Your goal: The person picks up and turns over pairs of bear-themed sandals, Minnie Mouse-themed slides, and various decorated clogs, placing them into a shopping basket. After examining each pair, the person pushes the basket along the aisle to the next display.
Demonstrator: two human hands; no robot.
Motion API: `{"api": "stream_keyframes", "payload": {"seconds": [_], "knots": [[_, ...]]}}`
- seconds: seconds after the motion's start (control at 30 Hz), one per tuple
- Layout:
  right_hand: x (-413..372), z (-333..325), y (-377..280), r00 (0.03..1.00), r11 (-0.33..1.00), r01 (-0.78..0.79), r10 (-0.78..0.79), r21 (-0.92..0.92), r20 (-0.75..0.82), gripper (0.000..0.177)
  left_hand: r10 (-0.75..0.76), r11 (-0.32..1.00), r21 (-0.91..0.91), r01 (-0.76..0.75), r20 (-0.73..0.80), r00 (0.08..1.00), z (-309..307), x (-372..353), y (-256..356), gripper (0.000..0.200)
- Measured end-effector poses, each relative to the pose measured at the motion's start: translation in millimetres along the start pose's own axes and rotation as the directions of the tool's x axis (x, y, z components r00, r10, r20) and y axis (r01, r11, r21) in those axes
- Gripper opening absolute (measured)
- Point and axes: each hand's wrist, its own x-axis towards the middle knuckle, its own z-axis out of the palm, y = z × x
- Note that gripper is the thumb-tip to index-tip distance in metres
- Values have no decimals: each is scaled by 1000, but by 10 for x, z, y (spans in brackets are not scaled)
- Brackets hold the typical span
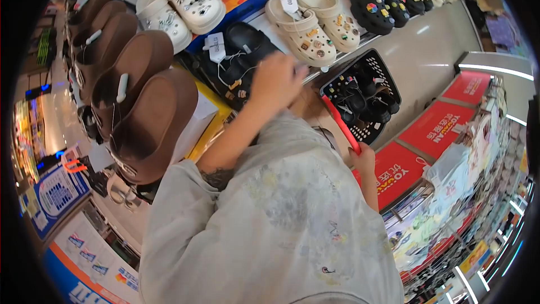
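Note:
My left hand (275, 81) is raised in front of my body, close over a pair of black clogs with charms (229, 76) that has a white tag (215, 48) tied on. Motion smears its fingers, so I cannot tell whether they hold anything. My right hand (364, 160) grips the end of a red handle (341, 123). This handle belongs to a black shopping basket (392, 73) with slotted walls, hanging low beside the display. Inside lie several black clogs (365, 93), some with colourful charms.
Cream clogs with charms (304, 34) stand right of the black pair, white clogs (197, 4) behind it on the left. More black clogs (371, 0) line the shelf. Large brown clogs (160, 118) form a row at left. Red-fronted clothing bins (433, 129) stand at right.

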Motion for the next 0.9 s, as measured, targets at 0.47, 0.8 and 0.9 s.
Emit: {"api": "stream_keyframes", "payload": {"seconds": [0.47,0.8,0.9], "knots": [[763,-267,-1613,733,754,646,-656,116,179,20,-485,868,254,427,246,839,-377,127,-543,52],[723,-7,-1642,756,813,530,-582,242,301,20,-589,808,267,525,345,731,-446,210,-446,47],[755,11,-1679,762,813,517,-579,267,291,22,-593,805,272,527,367,716,-379,219,-482,53]]}}
